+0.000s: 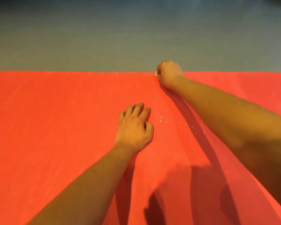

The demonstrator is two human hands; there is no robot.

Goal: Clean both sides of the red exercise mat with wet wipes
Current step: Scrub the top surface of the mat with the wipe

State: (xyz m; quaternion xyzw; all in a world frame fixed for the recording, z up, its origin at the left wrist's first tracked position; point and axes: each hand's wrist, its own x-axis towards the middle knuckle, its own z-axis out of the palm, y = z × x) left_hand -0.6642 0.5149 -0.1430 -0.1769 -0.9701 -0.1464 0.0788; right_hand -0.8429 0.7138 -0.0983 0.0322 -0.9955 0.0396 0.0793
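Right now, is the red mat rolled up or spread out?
Spread out: the red mat lies flat across the grey floor, far edge straight, no roll in view.

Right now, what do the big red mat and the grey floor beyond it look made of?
Red exercise mat: probably foam or rubber, matte, with faint pale streaks and wet glints. Grey floor: matte, finely textured, perhaps carpet or vinyl; unclear.

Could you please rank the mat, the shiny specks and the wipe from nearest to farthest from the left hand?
1. Mat, directly under the left hand.
2. Shiny specks, just to its right.
3. Wipe, at the mat's far edge, in the right hand.
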